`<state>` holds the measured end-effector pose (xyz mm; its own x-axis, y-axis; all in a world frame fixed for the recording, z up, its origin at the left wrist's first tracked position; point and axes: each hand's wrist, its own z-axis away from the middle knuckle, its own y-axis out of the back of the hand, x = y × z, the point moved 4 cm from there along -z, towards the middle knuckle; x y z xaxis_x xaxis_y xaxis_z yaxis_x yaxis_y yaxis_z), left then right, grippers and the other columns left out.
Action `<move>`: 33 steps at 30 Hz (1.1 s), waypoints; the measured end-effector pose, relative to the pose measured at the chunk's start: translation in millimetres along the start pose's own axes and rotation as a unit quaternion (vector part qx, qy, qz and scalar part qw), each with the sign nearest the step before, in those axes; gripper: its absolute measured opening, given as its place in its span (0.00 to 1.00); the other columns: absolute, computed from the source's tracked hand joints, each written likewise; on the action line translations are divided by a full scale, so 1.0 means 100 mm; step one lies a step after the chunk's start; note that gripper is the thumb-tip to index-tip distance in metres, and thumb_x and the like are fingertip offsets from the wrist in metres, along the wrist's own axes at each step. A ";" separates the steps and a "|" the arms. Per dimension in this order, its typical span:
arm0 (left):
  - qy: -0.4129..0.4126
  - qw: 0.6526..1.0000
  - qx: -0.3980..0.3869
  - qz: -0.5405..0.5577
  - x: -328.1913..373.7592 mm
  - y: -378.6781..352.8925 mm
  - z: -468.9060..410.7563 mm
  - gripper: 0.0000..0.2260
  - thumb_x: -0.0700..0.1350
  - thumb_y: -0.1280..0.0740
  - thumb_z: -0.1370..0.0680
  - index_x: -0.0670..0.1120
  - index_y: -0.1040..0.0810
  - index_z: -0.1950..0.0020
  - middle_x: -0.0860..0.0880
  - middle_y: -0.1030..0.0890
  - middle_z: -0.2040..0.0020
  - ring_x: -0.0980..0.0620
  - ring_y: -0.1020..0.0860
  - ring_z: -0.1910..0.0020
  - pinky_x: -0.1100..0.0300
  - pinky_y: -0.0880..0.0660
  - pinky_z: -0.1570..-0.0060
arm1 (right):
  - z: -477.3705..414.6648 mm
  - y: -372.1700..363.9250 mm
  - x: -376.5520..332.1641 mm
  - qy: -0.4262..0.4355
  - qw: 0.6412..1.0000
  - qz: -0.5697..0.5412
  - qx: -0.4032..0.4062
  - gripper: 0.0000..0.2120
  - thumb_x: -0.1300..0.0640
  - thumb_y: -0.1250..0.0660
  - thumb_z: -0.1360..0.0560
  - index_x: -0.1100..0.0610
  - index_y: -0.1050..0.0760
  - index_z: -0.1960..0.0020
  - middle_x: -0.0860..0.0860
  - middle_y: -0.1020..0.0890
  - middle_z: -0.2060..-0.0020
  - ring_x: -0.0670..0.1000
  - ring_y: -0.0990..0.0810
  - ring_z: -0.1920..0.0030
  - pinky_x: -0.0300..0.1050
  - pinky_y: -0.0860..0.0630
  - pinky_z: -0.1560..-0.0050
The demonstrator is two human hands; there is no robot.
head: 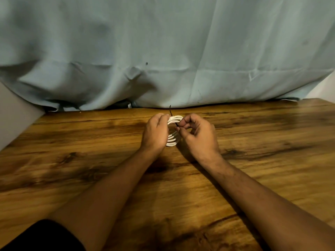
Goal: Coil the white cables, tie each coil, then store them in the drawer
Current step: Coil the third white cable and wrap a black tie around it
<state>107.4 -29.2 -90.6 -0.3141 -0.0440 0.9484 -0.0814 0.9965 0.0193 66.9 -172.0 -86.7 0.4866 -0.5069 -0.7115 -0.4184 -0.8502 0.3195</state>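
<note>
1. you're holding the coil (173,140) upright between both hands, over the far middle of the table (262,142), just in front of the cloth (163,42) hem. can't tell whether its lower edge is touching the wood.
2. your left hand (155,132) is gripping the coil's left side. its fingers (165,116) are pressed together and curling round the loops, with the back of the hand facing the camera.
3. your right hand (198,135) is pinching the tie (170,112) at the coil's upper right, thumb and forefinger tips closing on it. the other fingers are curling loosely toward the palm and gripping nothing that's showing.
4. the tie, a thin black strand, is running from that pinch up across the top of the loops. its free end is sticking up past the coil toward the cloth.
5. about five white turns are showing in the gap between your hands, lying side by side. the rest is sitting hidden behind your fingers.
6. both forearms are reaching in bare from the near edge, converging on the coil and throwing shadows on the wood.
7. around it: the cloth is hanging pale blue and creased across the whole back, pale panels are showing at the far left (14,115) and far right corners, and dark fabric (39,236) is filling the bottom left corner.
</note>
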 end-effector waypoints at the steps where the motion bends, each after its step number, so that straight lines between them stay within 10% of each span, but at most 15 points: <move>1: -0.002 1.000 -0.001 -0.003 0.00 0.00 0.00 0.13 0.63 0.41 0.34 0.59 0.20 0.63 0.57 0.29 0.76 0.51 0.33 0.70 0.52 0.39 0.66 | 0.00 0.00 0.00 0.001 1.000 0.002 0.002 0.07 0.56 0.26 0.29 0.46 0.22 0.55 0.43 0.16 0.62 0.56 0.18 0.64 0.59 0.20 0.61; 13: -0.028 0.998 -0.040 0.041 -0.02 -0.02 0.00 0.14 0.47 0.39 0.15 0.49 0.24 0.60 0.57 0.31 0.74 0.59 0.35 0.75 0.60 0.40 0.71 | -0.03 0.04 -0.02 -0.016 0.998 -0.059 -0.006 0.16 0.66 0.23 0.28 0.47 0.23 0.59 0.44 0.18 0.65 0.43 0.21 0.64 0.42 0.24 0.59; 27: -0.020 0.997 -0.061 0.038 0.03 -0.05 0.05 0.12 0.46 0.40 0.14 0.49 0.26 0.57 0.55 0.32 0.71 0.57 0.35 0.72 0.62 0.38 0.73 | -0.04 0.03 0.04 -0.006 1.000 -0.014 -0.010 0.09 0.58 0.25 0.29 0.46 0.23 0.55 0.43 0.16 0.63 0.54 0.18 0.65 0.58 0.19 0.60; 33: -0.084 0.995 -0.007 -0.054 0.03 0.16 -0.09 0.11 0.50 0.38 0.16 0.52 0.25 0.59 0.56 0.24 0.67 0.55 0.28 0.66 0.53 0.29 0.64 | 0.02 0.05 -0.10 -0.147 0.951 -0.231 -0.145 0.08 0.67 0.28 0.23 0.66 0.24 0.46 0.56 0.17 0.65 0.44 0.24 0.76 0.42 0.26 0.75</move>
<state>113.8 -12.9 -84.1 -0.4573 -0.1600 0.8748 -0.1099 0.9863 0.1230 58.3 -171.4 -79.3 0.3139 -0.0437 -0.9485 0.0380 -0.9976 0.0585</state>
